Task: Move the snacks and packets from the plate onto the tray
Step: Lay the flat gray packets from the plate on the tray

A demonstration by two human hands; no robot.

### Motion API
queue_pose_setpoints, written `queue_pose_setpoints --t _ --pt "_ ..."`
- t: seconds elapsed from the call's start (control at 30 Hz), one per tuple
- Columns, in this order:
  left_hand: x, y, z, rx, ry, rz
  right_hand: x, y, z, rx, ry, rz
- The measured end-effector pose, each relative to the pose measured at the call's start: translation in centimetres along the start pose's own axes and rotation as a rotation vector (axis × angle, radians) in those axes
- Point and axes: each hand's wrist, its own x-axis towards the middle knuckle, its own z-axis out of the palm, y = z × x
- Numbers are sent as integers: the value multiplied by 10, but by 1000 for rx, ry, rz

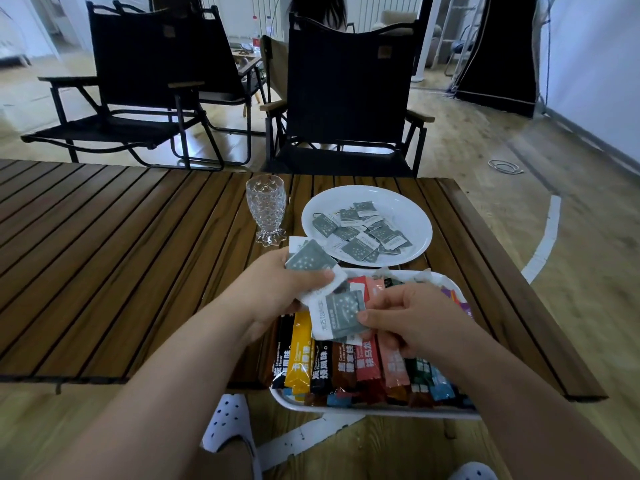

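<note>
- The left hand [287, 284] is gripping a small bunch of grey packets [310, 259] dotted with white. Its fingers are curled under them and the thumb is pressing on top. It is hovering over the far left corner of the tray.
- The right hand [412, 317] is pinching one grey-and-white packet [337, 315] between thumb and fingers, just above the tray's middle. The dark print along the packet's white border is too blurred to read.
- The two hands are being held close together, so their packets are nearly touching.
- The white plate [415, 211] is sitting near the tabletop's far right corner. A loose heap of the same grey packets [360, 233] is still lying in it — some face up, some showing a white label side with small unreadable print.
- The white tray [363, 409] is lying at the tabletop's near edge towards the right corner, just in front of the plate, with its near rim overhanging that edge.
- Long stick sachets [346, 368] are lying side by side in the tray — black, yellow, brown, red, pink, green and blue. Each is carrying large white Chinese characters. Small Latin print on the brown one is reading what looks like "Caramel", and on the black one "Charcoal-fired".
- A clear patterned glass [266, 209] is standing upright to the left of the plate, close to it but apart.
- The slatted wooden table [104, 254] is carrying all of this, and black folding chairs [349, 98] are standing beyond its far edge.
</note>
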Motion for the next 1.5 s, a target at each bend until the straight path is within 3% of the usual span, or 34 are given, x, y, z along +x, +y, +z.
queue_pose_setpoints --t 0.23,0.5,0.6,0.7,0.8,0.97,1.13,1.23,1.4,1.5 --pt "0 12 -5 -430 141 -137 -14 3 16 8 -36 125" --pt "-1 13 -4 -427 124 -157 -16 6 29 -305 64 128" --pt "-1 13 -5 -403 98 -139 -14 6 23 -393 181 10" --pt "-2 11 -6 -248 17 -105 -10 5 15 -165 270 -131" --pt "-3 8 -1 -132 -63 -62 -5 2 11 153 221 -166" --pt "-4 6 9 -100 -62 -42 1 4 8 269 201 -176" --pt "-1 9 11 -268 -2 -75 14 4 -26 357 453 -202" --pt "1 10 12 -340 49 -94 22 10 -41 221 512 -239" --pt "0 7 13 -312 31 -80 35 19 -28 -143 365 -166" --pt "-1 6 12 -256 7 -66 40 19 -20 -205 401 -151"
